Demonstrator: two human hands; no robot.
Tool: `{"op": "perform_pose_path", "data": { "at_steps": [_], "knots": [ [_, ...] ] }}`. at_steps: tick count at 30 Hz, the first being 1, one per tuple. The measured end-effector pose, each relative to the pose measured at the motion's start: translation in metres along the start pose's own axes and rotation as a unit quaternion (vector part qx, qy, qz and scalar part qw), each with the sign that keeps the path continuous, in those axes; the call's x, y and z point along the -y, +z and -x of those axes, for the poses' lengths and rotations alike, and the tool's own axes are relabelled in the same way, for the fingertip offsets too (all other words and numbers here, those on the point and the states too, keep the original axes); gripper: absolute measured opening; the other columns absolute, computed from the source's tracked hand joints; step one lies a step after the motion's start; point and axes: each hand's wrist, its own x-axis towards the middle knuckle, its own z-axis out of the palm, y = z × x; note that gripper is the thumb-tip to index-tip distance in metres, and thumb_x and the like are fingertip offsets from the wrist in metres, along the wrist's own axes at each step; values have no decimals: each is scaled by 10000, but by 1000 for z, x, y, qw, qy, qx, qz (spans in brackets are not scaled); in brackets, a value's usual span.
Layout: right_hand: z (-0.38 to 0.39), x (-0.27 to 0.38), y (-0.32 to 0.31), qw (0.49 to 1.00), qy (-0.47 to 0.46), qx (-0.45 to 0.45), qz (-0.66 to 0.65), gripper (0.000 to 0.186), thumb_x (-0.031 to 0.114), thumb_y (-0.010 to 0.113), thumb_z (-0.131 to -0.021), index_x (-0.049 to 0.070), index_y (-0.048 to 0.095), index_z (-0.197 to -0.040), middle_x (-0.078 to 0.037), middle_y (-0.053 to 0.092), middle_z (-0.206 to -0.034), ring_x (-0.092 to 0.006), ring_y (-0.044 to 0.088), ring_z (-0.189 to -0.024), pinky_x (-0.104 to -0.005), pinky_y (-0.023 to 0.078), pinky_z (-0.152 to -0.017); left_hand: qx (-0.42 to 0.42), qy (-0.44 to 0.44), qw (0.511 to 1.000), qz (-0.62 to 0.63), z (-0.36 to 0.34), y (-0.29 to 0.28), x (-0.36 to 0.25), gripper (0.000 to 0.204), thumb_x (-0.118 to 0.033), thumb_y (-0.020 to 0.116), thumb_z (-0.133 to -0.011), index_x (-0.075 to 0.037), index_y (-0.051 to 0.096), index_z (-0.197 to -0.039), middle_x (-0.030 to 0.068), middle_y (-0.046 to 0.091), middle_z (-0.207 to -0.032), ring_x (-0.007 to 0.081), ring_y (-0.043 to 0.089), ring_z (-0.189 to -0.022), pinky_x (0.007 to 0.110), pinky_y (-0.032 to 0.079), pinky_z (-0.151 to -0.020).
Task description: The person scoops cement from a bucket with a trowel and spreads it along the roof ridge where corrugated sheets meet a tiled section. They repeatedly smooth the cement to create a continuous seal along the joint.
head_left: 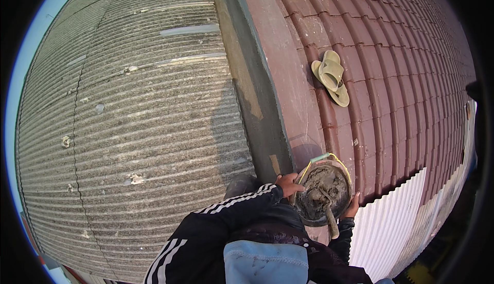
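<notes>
A bucket (348, 175) of wet grey mortar (321, 181) stands in front of me, close to my body. The wire handle, with a green grip (319, 158), lies against its far rim. My left hand (289, 185) is closed on the bucket's left rim. On the opposite side my right hand (352, 208) holds the bucket's wall, its fingers partly hidden. A mortar-smeared trowel (332, 223) rests in the bucket, its handle leaning over the near rim towards me; its blade is sunk in the mortar.
Left lies a grey corrugated roof (154, 114); right, a red-brown tiled roof (391, 88). A grey mortared gutter strip (252, 88) runs between them. A pair of tan sandals (330, 75) lies on the tiles. White corrugated sheeting (388, 227) covers the lower right.
</notes>
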Motion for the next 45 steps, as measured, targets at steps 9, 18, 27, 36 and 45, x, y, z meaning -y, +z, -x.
{"op": "perform_pose_path", "data": {
  "at_steps": [9,18,27,36,45],
  "knots": [
    [-16,87,189,1000,-6,-11,-5,699,591,530,-1054,-36,655,-1336,-162,719,-1238,-284,717,-1055,-413,570,-962,-28,55,983,174,-35,-135,-70,431,-424,742,-829,-11,690,-938,116,658,-813,261,635,-759,437,472,-721],
    [-150,151,440,987,-72,107,92,658,566,489,-1078,-34,681,-1266,-125,735,-1185,-221,715,-1020,-373,572,-916,-126,157,948,246,-73,-389,-157,338,-302,743,-895,-1,677,-1033,44,653,-886,155,613,-841,345,480,-773],
    [-287,165,754,953,-43,292,73,434,432,565,-1060,24,710,-1087,-83,723,-1030,-184,675,-930,-355,541,-857,-238,212,840,439,-49,-643,-190,232,-134,656,-986,15,633,-1163,68,698,-1035,131,667,-937,322,539,-835],
    [-404,174,1082,878,-1,445,176,413,419,589,-1040,23,701,-1013,-54,688,-956,-138,623,-887,-333,499,-826,-400,243,722,510,-63,-855,-252,370,-206,558,-1021,26,589,-1309,175,673,-1282,303,660,-1190,461,514,-1046],
    [-483,196,1326,803,47,572,158,521,427,602,-1061,-70,728,-1155,-125,729,-1097,-170,669,-982,-311,525,-898,-478,310,628,530,-88,-1018,-306,415,-226,539,-1015,29,563,-1342,168,637,-1371,315,611,-1268,472,459,-1108]
  ]
}}
